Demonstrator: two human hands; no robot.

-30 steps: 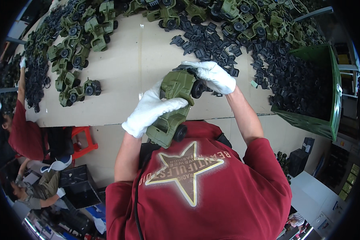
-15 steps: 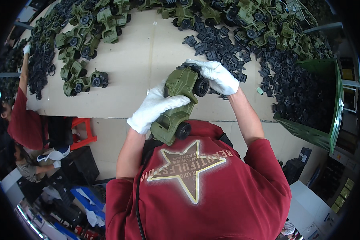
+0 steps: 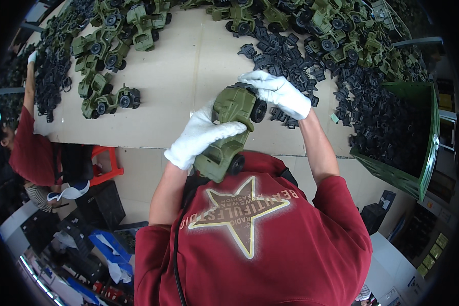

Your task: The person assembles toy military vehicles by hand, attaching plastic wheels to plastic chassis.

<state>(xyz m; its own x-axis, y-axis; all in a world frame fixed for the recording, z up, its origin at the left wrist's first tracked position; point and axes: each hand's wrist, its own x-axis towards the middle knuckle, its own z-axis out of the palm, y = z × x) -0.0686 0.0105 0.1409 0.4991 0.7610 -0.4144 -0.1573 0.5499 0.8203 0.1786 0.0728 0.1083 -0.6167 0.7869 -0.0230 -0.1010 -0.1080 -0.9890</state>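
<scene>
A green plastic toy truck [image 3: 233, 108] with black wheels is held tilted over the table's near edge, in front of my chest. My left hand [image 3: 203, 133], in a white glove, is wrapped round its middle with the thumb across the top. At the truck's far end sits a black plastic part [image 3: 242, 85]. My right hand [image 3: 280, 95], also gloved in white, presses its fingers over that part and end. The right fingertips are partly hidden, as is the truck's underside.
Loose black parts [image 3: 285, 64] lie beyond my right hand. A green crate [image 3: 428, 153] full of black parts stands at right. Green toy trucks [image 3: 99, 84] are heaped at left and far back. A co-worker [image 3: 30, 153] reaches over the table [image 3: 158, 102] at far left.
My right hand's fingers have shifted slightly and lie flatter over the truck's far end. My left hand keeps its hold. The whole view has shifted a little.
</scene>
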